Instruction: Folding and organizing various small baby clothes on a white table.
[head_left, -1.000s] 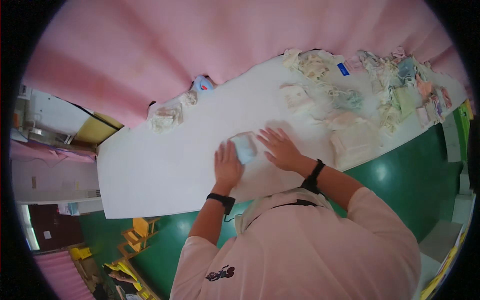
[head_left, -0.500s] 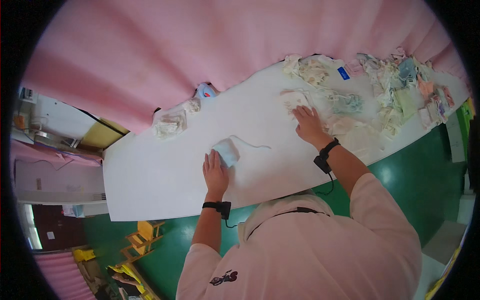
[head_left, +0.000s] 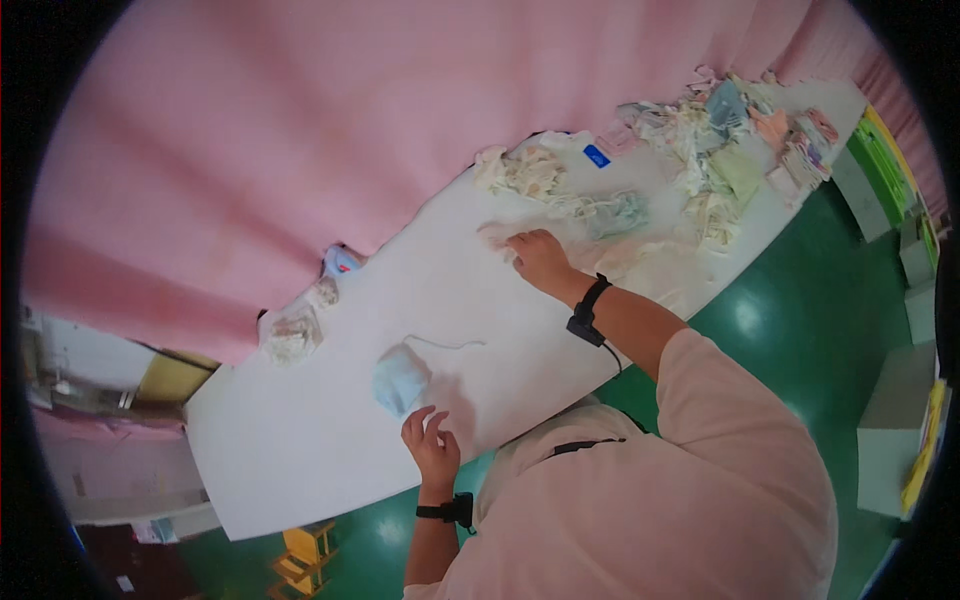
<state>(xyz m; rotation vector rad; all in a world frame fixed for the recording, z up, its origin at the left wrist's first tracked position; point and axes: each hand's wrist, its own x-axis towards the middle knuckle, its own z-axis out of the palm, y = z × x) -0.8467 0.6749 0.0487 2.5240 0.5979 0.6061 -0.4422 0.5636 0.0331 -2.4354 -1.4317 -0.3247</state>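
A small light-blue cloth piece (head_left: 400, 380) with a long thin string lies on the white table (head_left: 300, 430), left of the middle. My left hand (head_left: 432, 445) is just nearer to me than this piece, its fingers apart and half bent, holding nothing. Over to the right, my right hand (head_left: 543, 262) has its fingers bent down and drawn together on the edge of a thin pale cloth piece (head_left: 492, 236). Its fingertips partly hide that cloth. Another flat pale cloth (head_left: 640, 262) is spread to the right of this hand.
Crumpled cream cloths (head_left: 525, 172), a mint-green bundle (head_left: 622, 212) and a heap of mixed baby-coloured cloths (head_left: 735, 150) cover the far right. A blue card (head_left: 596, 156) lies between. White folded cloth (head_left: 293, 338) and a blue-white object (head_left: 342, 260) sit along the pink curtain (head_left: 250, 130).
The view has turned, shifting the table's contents left. My left hand has come off the blue piece, fingers now bent and apart. My right hand's flat fingers have curled onto the pale cloth.
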